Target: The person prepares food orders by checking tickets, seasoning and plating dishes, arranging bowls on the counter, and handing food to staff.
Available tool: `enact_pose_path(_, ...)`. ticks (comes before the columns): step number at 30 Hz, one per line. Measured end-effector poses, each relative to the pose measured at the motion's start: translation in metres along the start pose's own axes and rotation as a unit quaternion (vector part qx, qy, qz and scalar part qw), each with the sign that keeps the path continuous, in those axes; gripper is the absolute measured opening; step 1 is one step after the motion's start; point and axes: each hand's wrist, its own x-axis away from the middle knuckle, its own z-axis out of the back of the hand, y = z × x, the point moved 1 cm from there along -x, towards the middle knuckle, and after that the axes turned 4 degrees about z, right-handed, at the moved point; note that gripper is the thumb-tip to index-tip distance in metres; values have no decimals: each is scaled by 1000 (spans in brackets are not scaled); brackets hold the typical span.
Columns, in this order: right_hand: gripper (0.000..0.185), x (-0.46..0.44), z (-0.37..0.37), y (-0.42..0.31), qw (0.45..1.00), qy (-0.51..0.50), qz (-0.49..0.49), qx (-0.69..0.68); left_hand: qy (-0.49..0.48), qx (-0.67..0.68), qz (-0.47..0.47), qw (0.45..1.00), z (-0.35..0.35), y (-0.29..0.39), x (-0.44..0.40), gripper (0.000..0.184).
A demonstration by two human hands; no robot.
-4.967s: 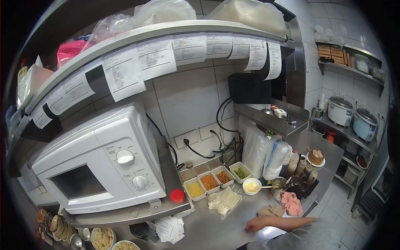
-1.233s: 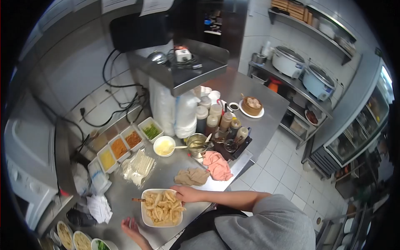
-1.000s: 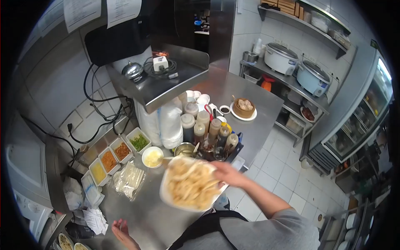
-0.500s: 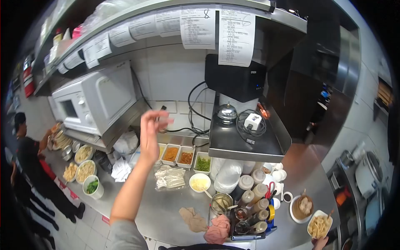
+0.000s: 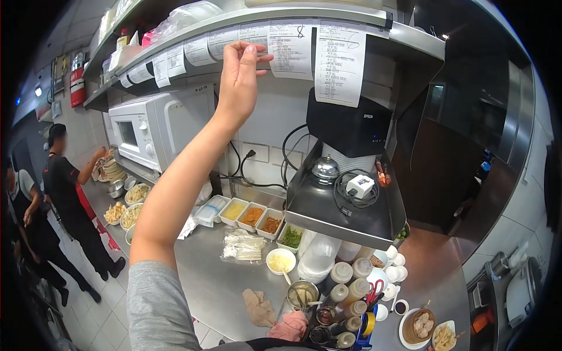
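Observation:
My left hand (image 5: 239,79) is raised in front of the shelf edge, nearest to the row of printed paper tickets. Its fingers are bent and apart, pointing right towards the ticket marked 8 (image 5: 290,50), and nothing shows in them. To its right hangs a longer ticket (image 5: 339,64). My right hand is out of view. At the lower right a white bowl of pale strips of food (image 5: 445,336) stands beside a white plate (image 5: 404,334) that carries a round brown container of dumplings (image 5: 422,323).
A black printer (image 5: 349,126), a bell (image 5: 325,168) and a coiled cable sit on a raised metal stand. Below are food tubs (image 5: 252,216), sauce bottles (image 5: 341,272) and cloths (image 5: 259,307). A microwave (image 5: 155,126) is at left, with two people (image 5: 67,181) beyond.
My left hand has risen from above the tubs to the tickets. My right hand, earlier at the bowl of pale strips, has left the view. The camera view has shifted.

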Motion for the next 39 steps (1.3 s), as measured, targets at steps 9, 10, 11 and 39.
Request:
enact_pose_path(9,40,25,-5,48,990,-73,3,-119,-217,72,247,942,-36,-10,-2,45)
enact_pose_path(10,40,27,-7,60,987,-82,1,-141,-226,102,302,921,-41,-12,-2,50)
enact_pose_path(11,40,27,-8,76,981,-92,4,-169,-237,127,298,916,-45,-18,-7,61)
enact_pose_path(39,27,473,99,-381,685,-416,389,-455,-200,359,363,836,187,-51,65,28)
